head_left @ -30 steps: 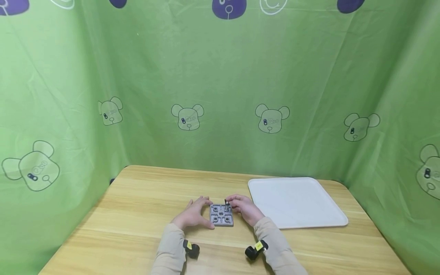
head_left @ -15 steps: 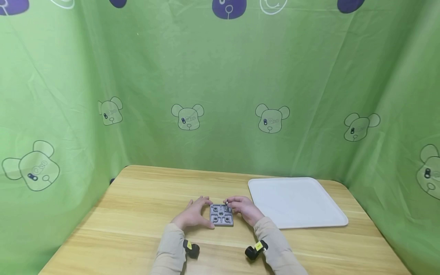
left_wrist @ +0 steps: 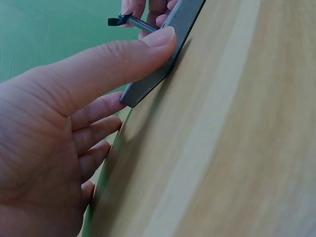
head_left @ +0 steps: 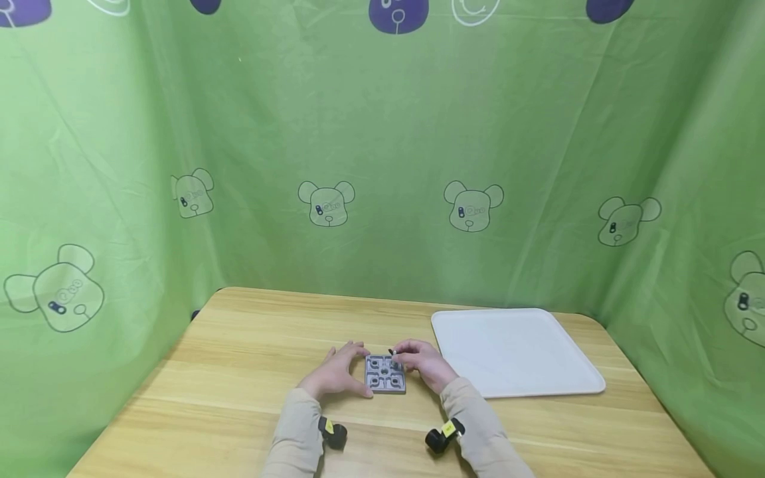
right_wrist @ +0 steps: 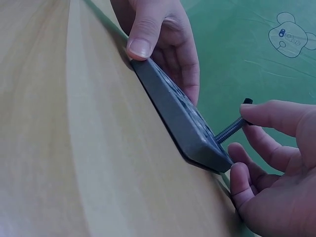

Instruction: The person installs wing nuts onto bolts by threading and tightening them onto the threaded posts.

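While the left fingers (left_wrist: 101, 107) span the gray square plate (right_wrist: 170, 111) between them, presumably steadying it, the right fingers (right_wrist: 276, 116) pinch the black-headed bolt (right_wrist: 229, 132).

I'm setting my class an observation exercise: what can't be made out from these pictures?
Right wrist: lower end of the screw, hidden by the gray plate.
Left wrist: plate's far end, cut off by the picture's top edge.
Head: screw's thread, too small.
All views: plate's underside, facing the table.
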### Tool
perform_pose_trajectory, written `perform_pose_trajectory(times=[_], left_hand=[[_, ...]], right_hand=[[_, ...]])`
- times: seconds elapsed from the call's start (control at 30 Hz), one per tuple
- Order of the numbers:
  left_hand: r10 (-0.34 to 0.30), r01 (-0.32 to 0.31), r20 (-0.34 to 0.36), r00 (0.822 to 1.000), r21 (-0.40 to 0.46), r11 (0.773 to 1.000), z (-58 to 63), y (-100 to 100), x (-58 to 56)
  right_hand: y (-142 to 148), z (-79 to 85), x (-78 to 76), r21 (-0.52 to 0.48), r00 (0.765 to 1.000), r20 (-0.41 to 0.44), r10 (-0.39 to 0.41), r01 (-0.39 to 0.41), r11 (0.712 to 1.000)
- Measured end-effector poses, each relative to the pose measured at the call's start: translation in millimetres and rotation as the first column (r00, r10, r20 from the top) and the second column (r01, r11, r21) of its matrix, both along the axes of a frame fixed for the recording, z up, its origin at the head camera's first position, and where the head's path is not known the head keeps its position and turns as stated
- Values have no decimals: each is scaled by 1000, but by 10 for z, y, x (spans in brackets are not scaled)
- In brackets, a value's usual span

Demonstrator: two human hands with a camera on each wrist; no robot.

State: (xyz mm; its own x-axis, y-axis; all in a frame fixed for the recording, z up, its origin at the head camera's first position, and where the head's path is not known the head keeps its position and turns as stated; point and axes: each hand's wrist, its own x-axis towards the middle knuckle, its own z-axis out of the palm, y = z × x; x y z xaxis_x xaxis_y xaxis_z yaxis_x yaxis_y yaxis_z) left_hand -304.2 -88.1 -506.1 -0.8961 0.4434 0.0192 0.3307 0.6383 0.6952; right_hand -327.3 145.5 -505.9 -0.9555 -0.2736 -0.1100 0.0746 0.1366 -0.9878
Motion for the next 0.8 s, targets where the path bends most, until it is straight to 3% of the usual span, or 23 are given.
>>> perform_pose_trajectory(times=[0.37,0.8], left_hand=[[-5,5,-8,1000,3,1000,-2,-6,7],[-5,5,-3,1000,5,1000,-14,-6,-5]], right_hand=[[0,-3,-32,-79,998,62,-34,39,996],[22,-3,-18,-72,1000,27,-9,11,997]])
